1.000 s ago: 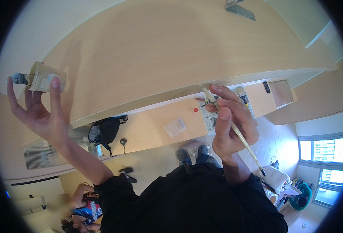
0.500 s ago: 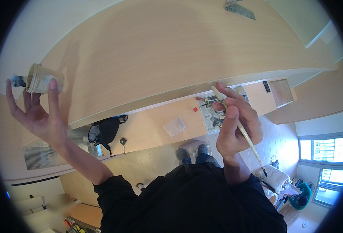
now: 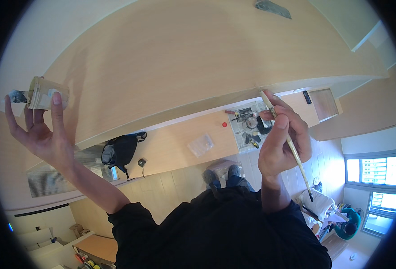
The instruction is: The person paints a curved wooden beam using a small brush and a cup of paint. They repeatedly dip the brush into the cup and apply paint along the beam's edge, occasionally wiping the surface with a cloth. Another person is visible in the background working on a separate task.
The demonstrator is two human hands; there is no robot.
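Observation:
High on the left, my left hand (image 3: 45, 134) is closed around a small cream-coloured tub (image 3: 49, 95) lying tilted on its side. A flat tool with a smeared dark end (image 3: 18, 96) pokes out of the tub's mouth, beside my fingers. My right hand (image 3: 285, 143) pinches a thin, pale-handled paintbrush (image 3: 299, 166). The brush's light tip points up at the front edge of the wood-toned shelf (image 3: 175, 67); whether it touches cannot be made out. The brush's dark handle end points down toward my forearm.
Below the shelf runs a bench (image 3: 166, 139) bearing a black bag (image 3: 121, 151), a tape measure (image 3: 142, 162), a clear plastic bag (image 3: 200, 145), a red cap (image 3: 225, 124) and tools on newspaper (image 3: 251, 127). A grey strip (image 3: 273, 9) lies on the shelf. A person in green (image 3: 349, 224) is at lower right.
My right hand and the brush have moved right along the shelf edge, uncovering more of the tools on the newspaper. My left hand with the tub has shifted slightly left.

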